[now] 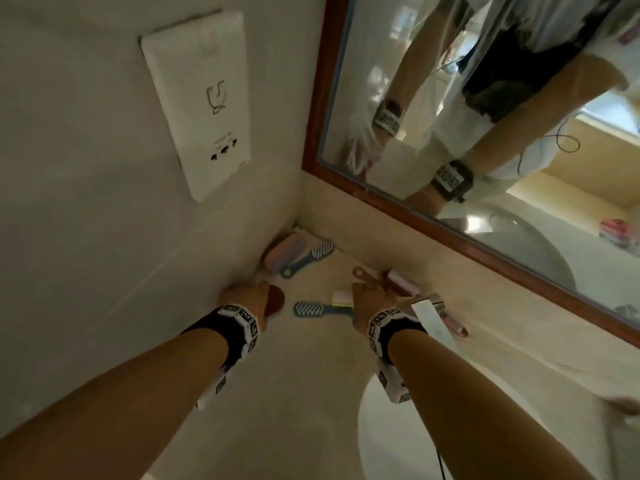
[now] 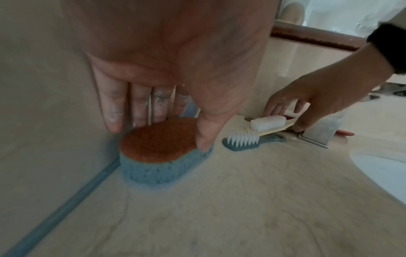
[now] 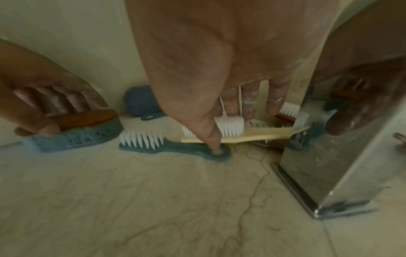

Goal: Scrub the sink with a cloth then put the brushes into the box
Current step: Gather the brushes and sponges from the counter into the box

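On the beige counter (image 2: pixel 241 208) lie several brushes. My left hand (image 2: pixel 159 137) grips a blue sponge with a brown scouring top (image 2: pixel 162 172) against the left wall, fingers behind it and thumb at its side. My right hand (image 3: pixel 232 133) curls over a cream brush with white bristles (image 3: pixel 252 135), and its thumb tip is down at the handle end of a blue brush (image 3: pixel 153 146). That blue brush (image 1: pixel 308 309) lies between the two hands. A red-backed brush (image 1: pixel 401 284) lies by the back wall. No box shows in any view.
A second blue brush (image 1: pixel 311 258) and a ribbed pad (image 1: pixel 285 252) sit in the corner. The chrome faucet (image 3: pixel 342 139) stands just right of my right hand, above the white sink (image 1: pixel 381 445). A framed mirror (image 1: pixel 485 98) and a socket panel (image 1: pixel 197 102) are on the walls.
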